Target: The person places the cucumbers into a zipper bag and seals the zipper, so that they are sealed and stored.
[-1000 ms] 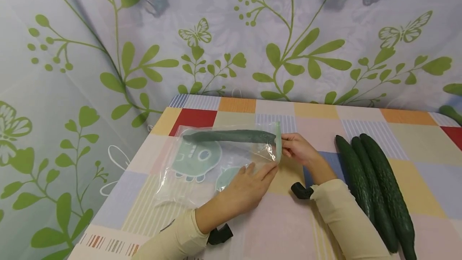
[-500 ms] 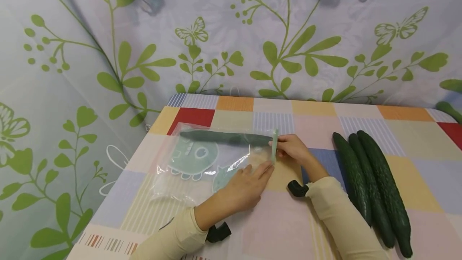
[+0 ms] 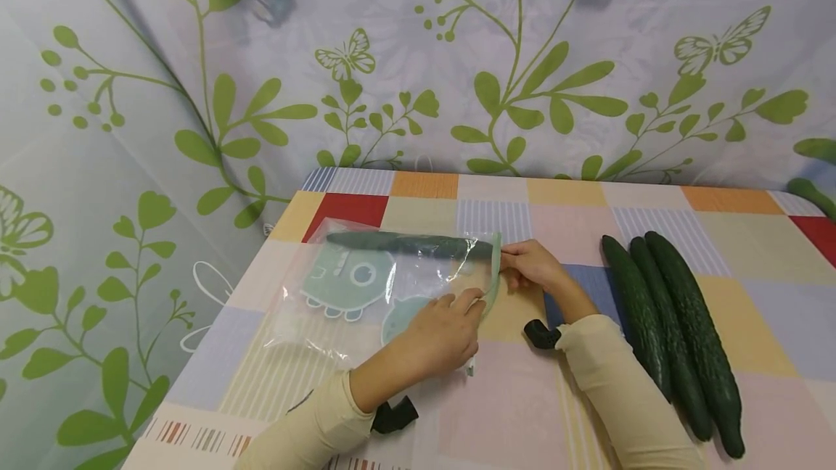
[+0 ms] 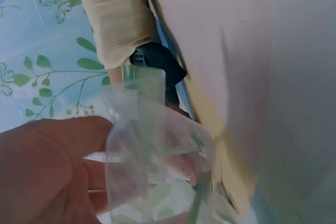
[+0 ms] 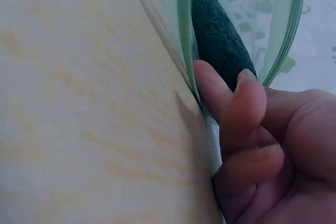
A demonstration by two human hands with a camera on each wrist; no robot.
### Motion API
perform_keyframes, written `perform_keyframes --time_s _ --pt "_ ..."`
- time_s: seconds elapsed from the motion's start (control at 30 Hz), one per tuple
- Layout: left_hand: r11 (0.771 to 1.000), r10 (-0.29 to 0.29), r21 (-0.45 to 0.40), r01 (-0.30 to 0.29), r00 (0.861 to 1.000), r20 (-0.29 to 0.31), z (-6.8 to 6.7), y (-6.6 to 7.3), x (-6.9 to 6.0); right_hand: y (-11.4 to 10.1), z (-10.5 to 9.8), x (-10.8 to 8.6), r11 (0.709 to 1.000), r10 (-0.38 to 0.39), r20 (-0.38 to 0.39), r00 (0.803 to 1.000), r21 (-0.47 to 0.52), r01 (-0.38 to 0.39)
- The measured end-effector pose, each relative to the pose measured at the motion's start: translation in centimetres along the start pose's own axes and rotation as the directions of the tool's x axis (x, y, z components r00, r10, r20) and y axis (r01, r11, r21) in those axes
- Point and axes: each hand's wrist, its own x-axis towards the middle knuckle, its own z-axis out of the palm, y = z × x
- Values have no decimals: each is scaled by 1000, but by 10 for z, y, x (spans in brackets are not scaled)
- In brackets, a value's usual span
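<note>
A clear zip bag (image 3: 418,275) with a pale green cartoon print and green zip strip lies on the table. Inside, along its far side, is a dark green cucumber (image 3: 411,244), one end at the mouth on the right. My left hand (image 3: 434,336) pinches the near part of the bag's mouth; in the left wrist view the clear plastic (image 4: 157,129) stands by the thumb and fingers. At the mouth, my right hand (image 3: 538,267) grips the cucumber's end with curled fingers. The right wrist view shows the zip strips parted around the cucumber (image 5: 218,35).
Several things stand about: three cucumbers (image 3: 675,339) side by side at the right, a patchwork-patterned tablecloth (image 3: 509,412) beneath, and a leaf-print curtain (image 3: 392,56) behind. Another green thing (image 3: 811,196) shows at the far right edge. Dark wrist devices (image 3: 395,415) sit at both cuffs.
My left hand has bent its fingers over the bag's edge and drawn the near part of the mouth slightly towards me. The right hand stays by the cucumber's end, with only small shifts.
</note>
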Motion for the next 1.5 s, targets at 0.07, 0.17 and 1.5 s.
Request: perform_keyframes --time_s 0.07,0.17,1.5 --pt "998 7 -55 -5 999 31 -3 0 -1 1 -1 0 999 3 -24 1000 -38 -4" --pt "983 23 -183 -4 994 104 -7 -2 -1 1 -2 0 998 6 -40 999 -65 -9" --pt "991 67 -123 -51 989 128 -17 -6 -12 6 24 -52 962 -158 -206 966 -251 104"
